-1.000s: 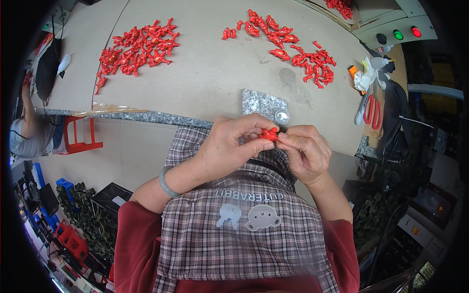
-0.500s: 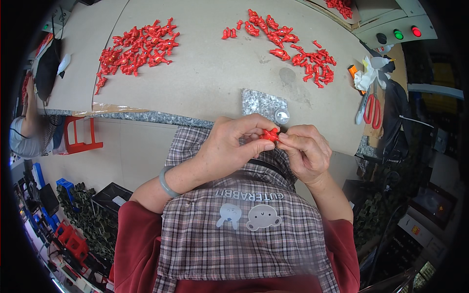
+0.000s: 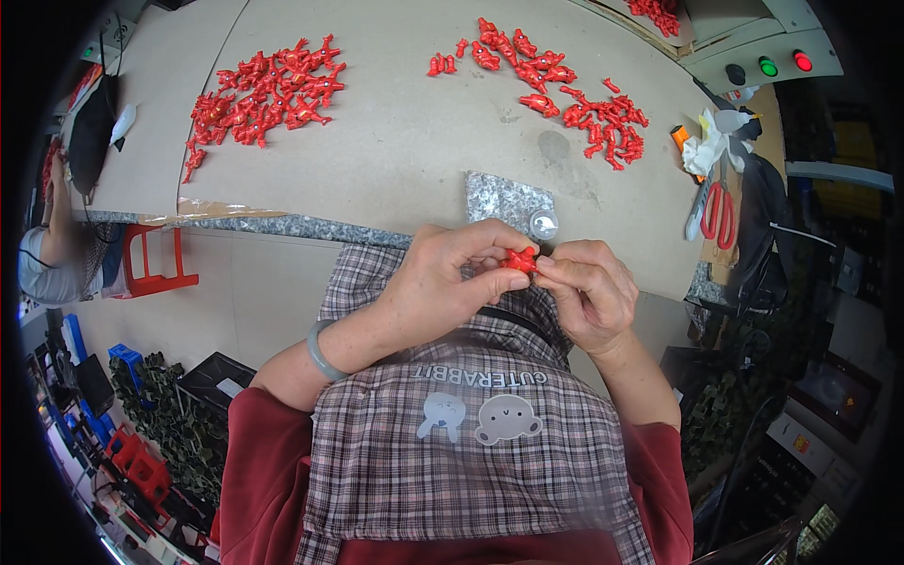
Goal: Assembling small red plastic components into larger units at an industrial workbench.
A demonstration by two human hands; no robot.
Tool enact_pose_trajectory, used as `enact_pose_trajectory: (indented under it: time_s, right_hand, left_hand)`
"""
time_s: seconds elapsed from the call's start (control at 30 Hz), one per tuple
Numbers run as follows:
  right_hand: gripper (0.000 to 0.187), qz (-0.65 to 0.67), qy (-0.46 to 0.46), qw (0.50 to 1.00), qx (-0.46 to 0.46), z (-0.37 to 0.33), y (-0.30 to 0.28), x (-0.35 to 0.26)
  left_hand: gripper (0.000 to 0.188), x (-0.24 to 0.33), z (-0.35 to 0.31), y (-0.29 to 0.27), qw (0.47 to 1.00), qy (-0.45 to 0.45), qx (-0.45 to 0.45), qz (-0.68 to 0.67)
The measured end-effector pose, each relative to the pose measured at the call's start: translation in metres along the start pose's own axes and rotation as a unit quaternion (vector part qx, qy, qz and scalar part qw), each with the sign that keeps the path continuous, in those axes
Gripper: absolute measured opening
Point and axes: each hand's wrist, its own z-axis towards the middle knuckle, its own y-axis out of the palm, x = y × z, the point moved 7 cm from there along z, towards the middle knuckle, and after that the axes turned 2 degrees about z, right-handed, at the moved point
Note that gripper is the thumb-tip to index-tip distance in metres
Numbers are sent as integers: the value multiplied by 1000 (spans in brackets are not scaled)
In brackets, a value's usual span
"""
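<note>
Between my two hands, just off the table's near edge, is a small shiny red plastic figure. My left hand pinches its body between thumb and fingers. With thumb and forefinger, my right hand grips the figure's right end; whether a separate small part is in those fingertips is hidden. Just beyond the hands, a speckled grey slab lies at the table edge with a small round clear dish on it. Similar red figures form a large pile at the far left.
Red figures and smaller red pieces lie scattered at the far right of the table. Red-handled scissors, a cutter and a crumpled white cloth lie at the right edge. A control box stands behind them. Another person sits at the left.
</note>
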Motion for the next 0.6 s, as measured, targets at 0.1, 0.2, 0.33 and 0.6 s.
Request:
enact_pose_trajectory:
  time_s: [0.1, 0.2, 0.33, 0.6]
  right_hand:
    - [22, 0, -1, 1000, 1, -1, 0, 0]
    - [22, 2, 2, 1000, 2, -1, 0, 0]
    - [22, 3, 17, 1000, -1, 0, -1, -1]
    - [23, 21, 31, 999, -11, 2, 0, 1]
  left_hand:
    - [22, 0, 0, 0, 1000, 1, 1, -4]
    - [21, -1, 0, 1, 1000, 1, -1, -4]
    - [23, -2, 1, 1, 999, -17, -24, -18]
    - [26, -6, 1, -1, 998, -29, -27, -45]
